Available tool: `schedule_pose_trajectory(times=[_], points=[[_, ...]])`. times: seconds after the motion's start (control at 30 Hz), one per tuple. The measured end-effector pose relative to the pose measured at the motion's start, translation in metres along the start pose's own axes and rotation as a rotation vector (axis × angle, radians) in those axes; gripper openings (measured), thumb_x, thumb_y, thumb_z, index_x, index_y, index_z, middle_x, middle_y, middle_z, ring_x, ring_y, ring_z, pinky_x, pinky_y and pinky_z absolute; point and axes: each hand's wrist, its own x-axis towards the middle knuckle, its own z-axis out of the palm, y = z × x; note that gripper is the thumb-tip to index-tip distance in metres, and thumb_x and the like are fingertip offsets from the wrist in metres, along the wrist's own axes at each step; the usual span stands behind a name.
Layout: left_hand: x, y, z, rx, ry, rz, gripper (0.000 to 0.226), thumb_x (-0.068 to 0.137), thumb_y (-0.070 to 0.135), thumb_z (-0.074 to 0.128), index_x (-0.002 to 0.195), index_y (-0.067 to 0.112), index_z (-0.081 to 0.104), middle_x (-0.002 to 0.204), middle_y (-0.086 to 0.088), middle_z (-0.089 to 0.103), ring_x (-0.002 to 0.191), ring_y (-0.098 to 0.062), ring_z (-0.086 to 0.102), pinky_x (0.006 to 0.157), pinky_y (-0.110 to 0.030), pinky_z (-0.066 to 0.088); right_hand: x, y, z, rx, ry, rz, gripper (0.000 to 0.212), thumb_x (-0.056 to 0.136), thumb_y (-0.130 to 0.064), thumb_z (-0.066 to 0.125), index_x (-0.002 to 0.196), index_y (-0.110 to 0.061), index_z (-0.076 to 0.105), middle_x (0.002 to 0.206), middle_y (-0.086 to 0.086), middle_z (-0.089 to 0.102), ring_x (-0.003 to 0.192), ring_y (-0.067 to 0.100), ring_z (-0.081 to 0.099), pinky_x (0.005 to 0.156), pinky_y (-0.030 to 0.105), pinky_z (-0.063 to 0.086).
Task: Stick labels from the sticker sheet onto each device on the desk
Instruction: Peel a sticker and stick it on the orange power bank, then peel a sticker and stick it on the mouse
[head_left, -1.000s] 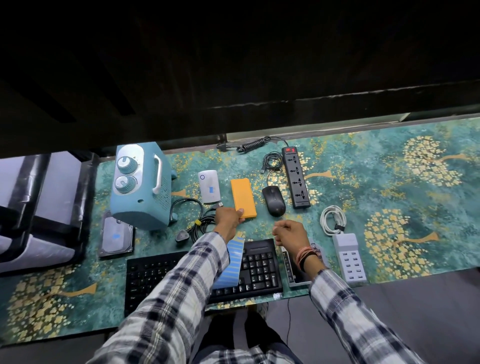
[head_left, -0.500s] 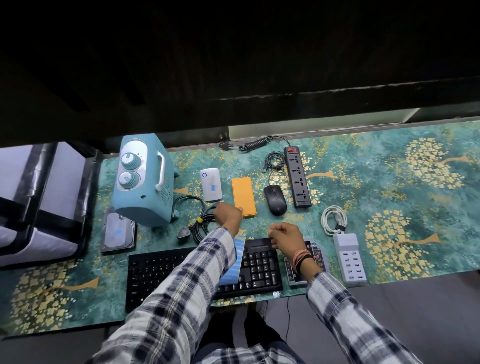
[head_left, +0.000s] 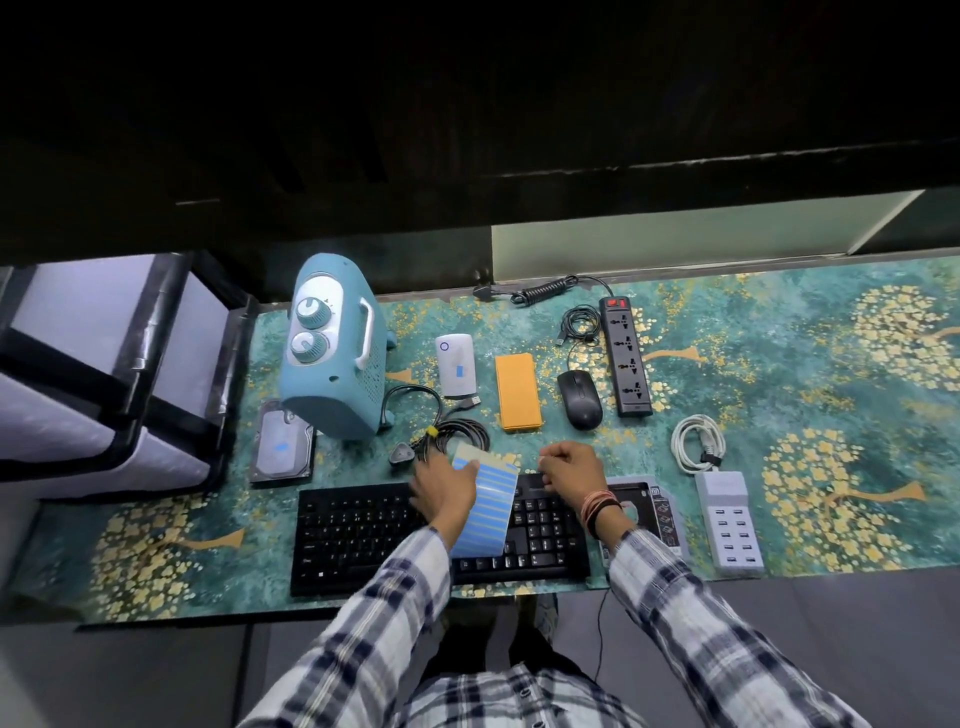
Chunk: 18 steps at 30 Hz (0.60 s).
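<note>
On the bench (head_left: 779, 364), above the keyboard (head_left: 363, 530), the left hand (head_left: 441, 491) grips the sticker sheet (head_left: 485, 506). The right hand (head_left: 569, 470), fingers curled, seems to be peeling a label (too small to confirm); next, press it onto an unlabelled device.

Your left hand (head_left: 441, 491) gripping the striped sticker sheet (head_left: 485, 506) over the black keyboard (head_left: 363, 535), your right hand (head_left: 569, 475) curled just beside it, orange power bank (head_left: 518, 392) beyond
</note>
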Motion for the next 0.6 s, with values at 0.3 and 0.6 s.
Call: schedule_pose_trajectory(times=[0.3, 0.6], points=[[-0.008, -0.003, -0.021, -0.739, -0.515, -0.066, 0.020, 0.089, 0.004, 0.073, 0.108, -0.005, 0.072, 0.106, -0.021, 0.076, 0.092, -0.035, 0.075, 0.073, -0.045, 0.061, 0.006, 0.006, 0.023, -0.030, -0.021, 0.048, 0.008, 0.074, -0.021, 0.073, 0.080, -0.016, 0.070, 0.086, 0.007, 0.073, 0.085, 0.029, 0.070, 0.084, 0.045, 0.058], [-0.012, -0.002, -0.046, -0.844, -0.793, -0.011, 0.039, 0.083, -0.003, 0.075, 0.121, -0.007, 0.067, 0.117, -0.023, 0.073, 0.099, -0.037, 0.072, 0.088, -0.049, 0.059, -0.013, -0.018, 0.013, 0.277, -0.120, 0.009, 0.022, 0.080, -0.001, 0.073, 0.100, -0.008, 0.066, 0.098, 0.020, 0.071, 0.080, 0.031, 0.069, 0.076, 0.051, 0.059]])
